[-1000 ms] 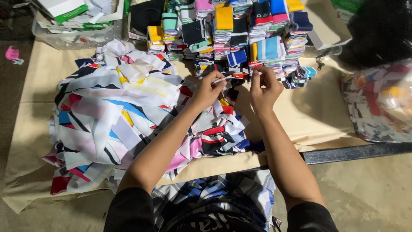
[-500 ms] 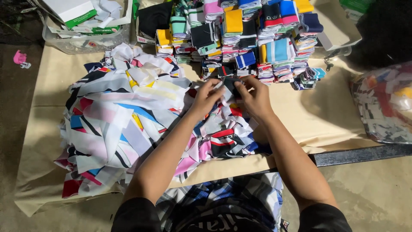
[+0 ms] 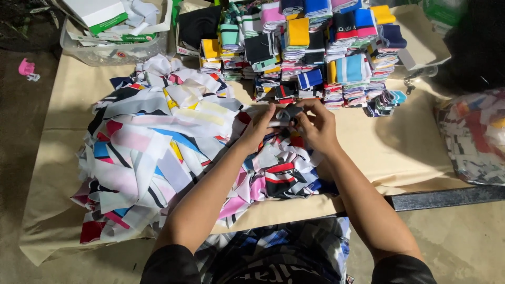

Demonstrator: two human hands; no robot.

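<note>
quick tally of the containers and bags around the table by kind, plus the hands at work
clear plastic bin: 1
clear plastic bag of fabric pieces: 1
left hand: 1
right hand: 1
total: 4
Both hands hold a small dark fabric piece.

Dark fabric piece (image 3: 286,113) mostly hidden between left hand (image 3: 261,128) and right hand (image 3: 317,126); clear bag (image 3: 473,139) cut off at right edge.

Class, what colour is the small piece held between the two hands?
Dark, nearly black, small piece, held by left hand and right hand; head view.
</note>
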